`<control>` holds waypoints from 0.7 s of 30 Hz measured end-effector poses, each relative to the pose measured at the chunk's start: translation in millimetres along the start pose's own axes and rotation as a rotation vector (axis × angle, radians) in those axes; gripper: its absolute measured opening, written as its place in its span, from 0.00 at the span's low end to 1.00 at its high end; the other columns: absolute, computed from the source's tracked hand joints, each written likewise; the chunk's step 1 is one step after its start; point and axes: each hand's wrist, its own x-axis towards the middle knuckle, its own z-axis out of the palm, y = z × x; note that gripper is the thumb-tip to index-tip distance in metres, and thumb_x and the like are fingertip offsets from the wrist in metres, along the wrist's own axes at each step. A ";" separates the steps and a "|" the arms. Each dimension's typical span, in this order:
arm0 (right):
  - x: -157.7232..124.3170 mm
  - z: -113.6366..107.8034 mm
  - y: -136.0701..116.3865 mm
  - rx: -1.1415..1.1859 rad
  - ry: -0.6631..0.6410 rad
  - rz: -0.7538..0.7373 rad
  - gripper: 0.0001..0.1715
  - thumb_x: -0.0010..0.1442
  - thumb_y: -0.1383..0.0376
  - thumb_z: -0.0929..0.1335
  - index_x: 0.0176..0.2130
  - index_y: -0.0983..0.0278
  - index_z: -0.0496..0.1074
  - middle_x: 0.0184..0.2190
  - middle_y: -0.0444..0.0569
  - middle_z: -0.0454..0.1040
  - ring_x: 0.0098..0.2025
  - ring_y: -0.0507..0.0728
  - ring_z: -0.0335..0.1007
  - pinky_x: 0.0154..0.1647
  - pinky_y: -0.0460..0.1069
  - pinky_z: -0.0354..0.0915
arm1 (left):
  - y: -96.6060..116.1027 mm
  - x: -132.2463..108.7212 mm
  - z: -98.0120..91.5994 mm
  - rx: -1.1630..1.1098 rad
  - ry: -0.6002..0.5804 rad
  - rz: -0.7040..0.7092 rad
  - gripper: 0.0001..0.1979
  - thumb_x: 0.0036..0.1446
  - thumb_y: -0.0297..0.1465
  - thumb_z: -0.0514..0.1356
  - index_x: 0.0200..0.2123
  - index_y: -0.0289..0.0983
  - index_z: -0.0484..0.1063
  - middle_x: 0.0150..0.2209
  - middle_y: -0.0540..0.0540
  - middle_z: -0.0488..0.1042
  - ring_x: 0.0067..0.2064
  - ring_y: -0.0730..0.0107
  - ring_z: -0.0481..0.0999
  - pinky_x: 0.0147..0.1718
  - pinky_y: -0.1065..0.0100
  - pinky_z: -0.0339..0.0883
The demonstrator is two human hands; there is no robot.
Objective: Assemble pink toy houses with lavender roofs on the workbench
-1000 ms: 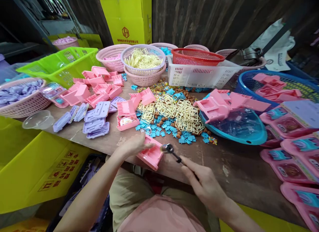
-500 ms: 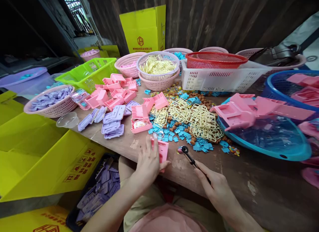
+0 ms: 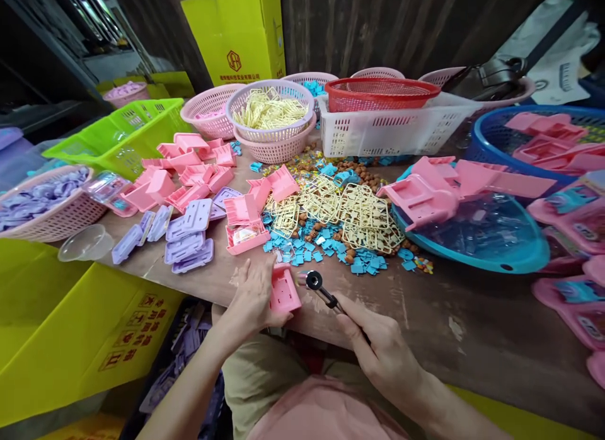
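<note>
My left hand (image 3: pixel 255 295) is closed around a small pink plastic box (image 3: pixel 285 289) at the table's front edge, its slotted face turned up. In my right hand (image 3: pixel 380 345) is a slim black tool with a round, ring-like end (image 3: pixel 314 280); its exact kind I cannot make out. The round end is close to the box's right side, and whether they touch I cannot tell. Beyond my left hand lies another pink box (image 3: pixel 246 237) with something pale inside. Blue plastic pieces (image 3: pixel 326 254) and cream plastic frames (image 3: pixel 371 219) are heaped just behind.
Purple plastic plates (image 3: pixel 189 235) are stacked at left, near a clear bowl (image 3: pixel 85 244). Pink boxes (image 3: pixel 189 169) pile up behind them. Baskets and a white crate (image 3: pixel 378 134) line the back. A tilted turquoise basin (image 3: pixel 472 244) stands at right, with a yellow carton (image 3: pixel 80 326) at lower left.
My right hand has brought the tool leftward, up to the pink box. My left hand still holds the box, tilted differently now. The whole view has shifted.
</note>
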 end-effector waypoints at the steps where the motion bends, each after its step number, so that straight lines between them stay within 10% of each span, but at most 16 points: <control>1: 0.4 0.7 -0.6 -0.007 -0.032 -0.005 0.20 0.63 0.67 0.57 0.50 0.65 0.69 0.42 0.53 0.77 0.42 0.56 0.75 0.40 0.47 0.70 | 0.3 0.7 0.4 0.003 -0.001 -0.004 0.47 0.39 0.39 0.63 0.60 0.30 0.46 0.57 0.29 0.61 0.58 0.47 0.61 0.59 0.42 0.36; 14: 31.5 13.1 2.7 -0.047 -0.149 0.079 0.18 0.62 0.65 0.58 0.46 0.62 0.72 0.32 0.49 0.79 0.32 0.55 0.76 0.30 0.45 0.67 | -1.6 0.7 0.3 -0.035 0.039 0.007 0.40 0.35 0.34 0.62 0.54 0.30 0.53 0.49 0.32 0.66 0.53 0.46 0.65 0.58 0.41 0.38; 21: 12.8 -35.8 16.0 -0.188 0.191 0.274 0.24 0.62 0.57 0.58 0.46 0.67 0.73 0.17 0.43 0.74 0.16 0.52 0.67 0.17 0.44 0.62 | -14.5 -31.9 -26.6 -0.691 0.154 -0.035 0.38 0.42 0.26 0.62 0.55 0.40 0.48 0.54 0.39 0.61 0.55 0.56 0.63 0.55 0.55 0.56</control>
